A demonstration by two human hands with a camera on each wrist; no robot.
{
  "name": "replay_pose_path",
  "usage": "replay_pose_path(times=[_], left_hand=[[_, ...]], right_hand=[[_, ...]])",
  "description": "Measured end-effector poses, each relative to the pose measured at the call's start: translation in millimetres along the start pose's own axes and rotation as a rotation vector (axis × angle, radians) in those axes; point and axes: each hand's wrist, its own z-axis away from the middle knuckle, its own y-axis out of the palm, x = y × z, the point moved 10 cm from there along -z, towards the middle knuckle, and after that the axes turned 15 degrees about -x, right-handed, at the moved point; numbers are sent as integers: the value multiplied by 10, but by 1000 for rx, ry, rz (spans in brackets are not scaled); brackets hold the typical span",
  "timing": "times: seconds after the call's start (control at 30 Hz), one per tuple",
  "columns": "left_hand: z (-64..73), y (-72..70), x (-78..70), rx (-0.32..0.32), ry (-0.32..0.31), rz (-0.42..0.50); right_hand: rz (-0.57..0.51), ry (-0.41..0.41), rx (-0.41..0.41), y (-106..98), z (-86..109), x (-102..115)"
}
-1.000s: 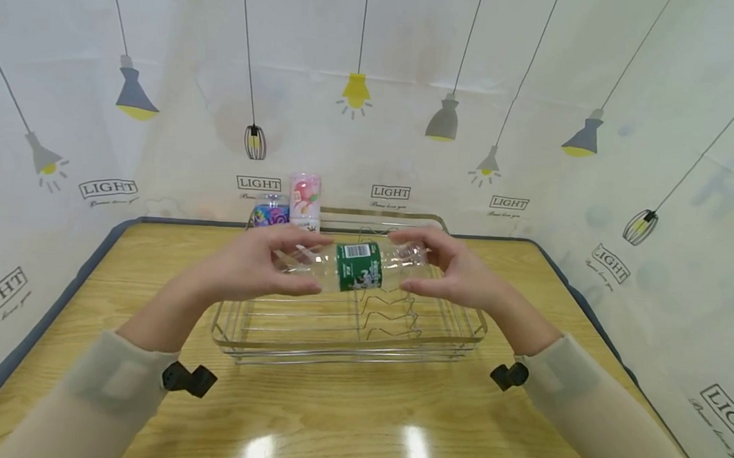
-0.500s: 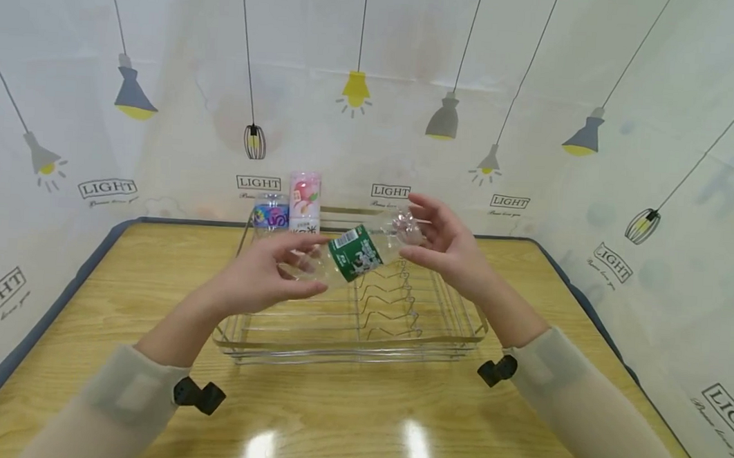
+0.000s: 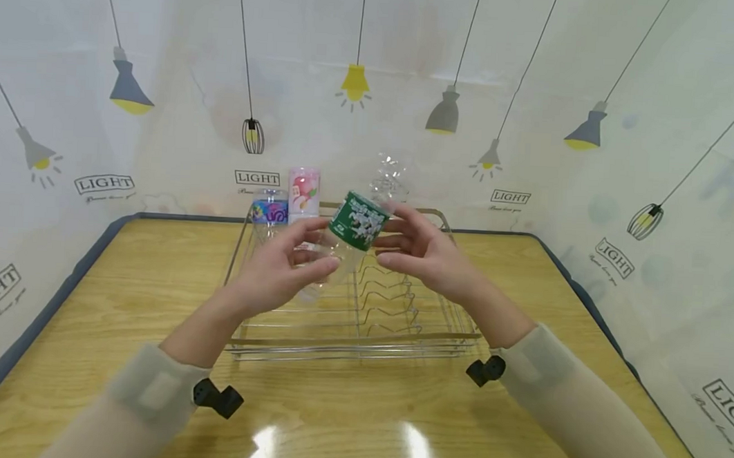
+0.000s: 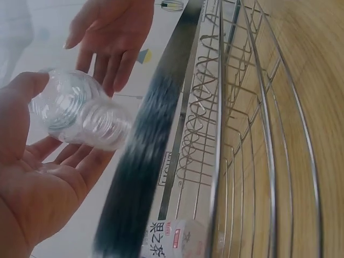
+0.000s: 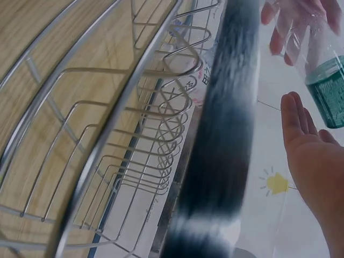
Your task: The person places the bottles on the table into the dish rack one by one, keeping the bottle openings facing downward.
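Observation:
A clear plastic bottle with a green label (image 3: 360,220) is held in the air above a wire rack (image 3: 361,341). It tilts, with its base up to the right and its uncapped neck (image 4: 107,124) down to the left. My left hand (image 3: 271,269) grips it near the neck end, thumb on one side and fingers on the other. Beside the label is my right hand (image 3: 436,264), its fingers extended and loosely bent. The wrist views show this hand spread, not wrapped round the bottle; whether its fingertips touch it I cannot tell.
At the rack's back left stand a bottle with a blue and purple label (image 3: 270,211) and a pink-labelled bottle (image 3: 305,190). Wavy wire dividers (image 3: 388,303) run through the rack's middle. A wooden table (image 3: 333,407) carries it, with a lamp-printed curtain (image 3: 537,72) behind.
The bottle has turned from level to steeply tilted, its base rising. My left hand has moved slightly right. My right hand rose from the base end, then came down and left beside the label.

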Motion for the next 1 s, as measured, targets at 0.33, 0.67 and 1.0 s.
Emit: replay_pose_path(times=[0.33,0.67,1.0], left_hand=[[-11,132,-23,29,14,49],[-23,183,-69,31,20,72],[-18,199,-63,19,8,35]], right_hand=[[13,-7,-11,77,-58,70],[60,-30,-44,137,-94,84],[118,-44,-86,158,-122,70]])
